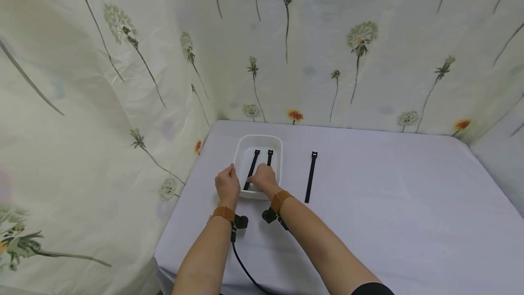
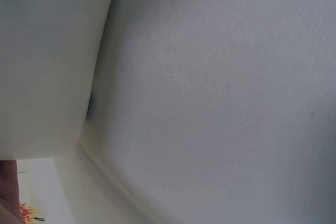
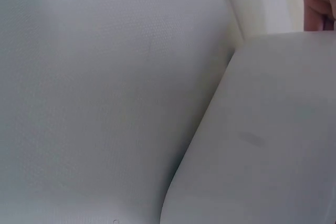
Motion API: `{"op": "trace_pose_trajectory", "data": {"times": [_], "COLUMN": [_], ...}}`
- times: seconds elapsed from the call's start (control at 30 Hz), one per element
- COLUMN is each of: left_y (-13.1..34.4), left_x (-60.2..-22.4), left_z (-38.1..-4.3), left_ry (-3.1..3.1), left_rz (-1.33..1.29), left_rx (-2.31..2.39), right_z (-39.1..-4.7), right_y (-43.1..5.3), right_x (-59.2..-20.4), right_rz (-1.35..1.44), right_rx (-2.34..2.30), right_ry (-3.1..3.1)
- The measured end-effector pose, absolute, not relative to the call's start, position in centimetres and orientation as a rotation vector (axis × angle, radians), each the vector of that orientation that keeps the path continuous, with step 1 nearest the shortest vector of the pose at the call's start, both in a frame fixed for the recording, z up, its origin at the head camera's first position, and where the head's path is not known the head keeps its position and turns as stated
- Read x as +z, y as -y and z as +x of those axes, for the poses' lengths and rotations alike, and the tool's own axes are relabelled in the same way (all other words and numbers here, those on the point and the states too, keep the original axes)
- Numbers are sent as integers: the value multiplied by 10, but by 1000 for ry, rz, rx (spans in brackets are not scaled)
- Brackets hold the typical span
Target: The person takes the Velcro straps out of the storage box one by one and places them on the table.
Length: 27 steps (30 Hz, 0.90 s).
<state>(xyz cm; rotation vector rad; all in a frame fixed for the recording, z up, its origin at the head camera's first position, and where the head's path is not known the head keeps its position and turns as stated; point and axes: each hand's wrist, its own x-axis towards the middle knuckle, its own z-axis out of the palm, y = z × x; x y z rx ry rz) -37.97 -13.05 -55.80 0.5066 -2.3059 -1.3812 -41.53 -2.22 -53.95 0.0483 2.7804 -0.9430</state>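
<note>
2 stretches of dandelion-print fabric (image 1: 319,44) hung along the left and far sides of a white-clothed table (image 1: 389,204). Toward the table's left stood a white rectangular tray (image 1: 259,141) with rounded corners. The left hand (image 1: 228,183), fingers curled, gripped the tray's left rim. The right hand (image 1: 264,177) reached over the tray's near right part with bent fingers; whether they pinched anything could not be told. Of 3 black straps with slotted heads, 1 outer strap (image 1: 311,176) lay on the cloth right of the tray. Inside were 2: a left strap (image 1: 252,167), slanting near and left, and a right strap (image 1: 269,157), partly hidden by the right hand. Each wrist wore 1 brown band (image 1: 224,213).
</note>
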Motion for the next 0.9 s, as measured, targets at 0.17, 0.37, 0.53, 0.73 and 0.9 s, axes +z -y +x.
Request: {"op": "trace_pose_trajectory", "data": {"times": [0.17, 0.37, 0.53, 0.73, 0.9], "left_y": [128, 126, 124, 127, 129], "left_x": [-555, -551, -551, -555, -559], "left_z": [-381, -383, -381, -379, -380], "left_ry": [2289, 2296, 2304, 2304, 2297], "left_rz": [495, 476, 473, 480, 484], "left_rx": [-1367, -1372, -1357, -1320, -1282], "right_z": [-424, -431, -423, -416, -418], "right_y": [25, 25, 24, 27, 31], "right_x": [-542, -544, -539, -543, -548], "right_rz": [35, 21, 14, -39, -36], "right_rx": [-917, -909, -892, -814, -759], "right_ry": [-2743, -2735, -2742, -2783, -2787]}}
